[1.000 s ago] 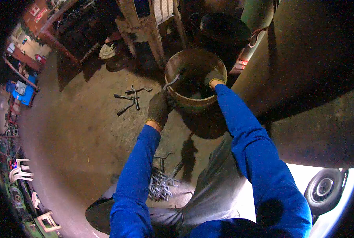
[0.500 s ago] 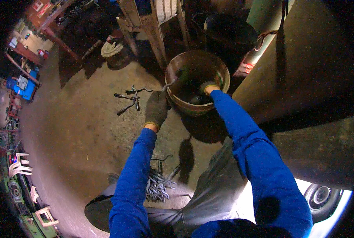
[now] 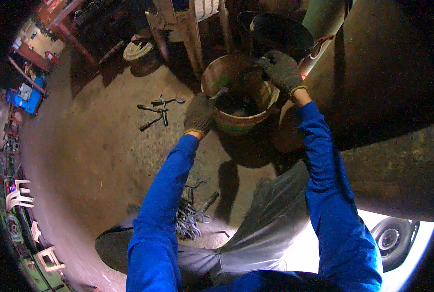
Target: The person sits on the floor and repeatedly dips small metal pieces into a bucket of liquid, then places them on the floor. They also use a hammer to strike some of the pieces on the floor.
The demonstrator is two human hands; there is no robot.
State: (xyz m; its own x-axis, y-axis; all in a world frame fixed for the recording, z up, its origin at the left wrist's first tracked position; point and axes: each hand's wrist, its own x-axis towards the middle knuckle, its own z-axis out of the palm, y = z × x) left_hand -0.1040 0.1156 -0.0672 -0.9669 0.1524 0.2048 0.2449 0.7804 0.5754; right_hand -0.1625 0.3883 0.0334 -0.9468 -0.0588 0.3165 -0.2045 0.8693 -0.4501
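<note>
A round bucket (image 3: 243,119) with a light rim and a dark inside stands on the floor in front of me. My left hand (image 3: 200,113), in a dark knit glove, is closed at its left rim around a bent metal rod (image 3: 221,92), whose end points in over the bucket. Above the bucket's right rim is my right hand (image 3: 282,73), also gloved, its fingers curled; what it grips, if anything, is too dark to make out. Left of the bucket lie several bent metal rods (image 3: 159,113) with dark thick ends. A pile of similar bent rods (image 3: 191,221) lies near my legs.
A wooden chair (image 3: 190,44) stands behind the bucket, beside a dark bucket (image 3: 282,36). A large curved metal cylinder (image 3: 377,82) borders the right side. At far left are a white plastic chair (image 3: 20,194) and a blue object (image 3: 32,101).
My right hand has come up out of the bucket to above its right rim. My left hand has shifted slightly right and up along the rim, still with the bent rod.
</note>
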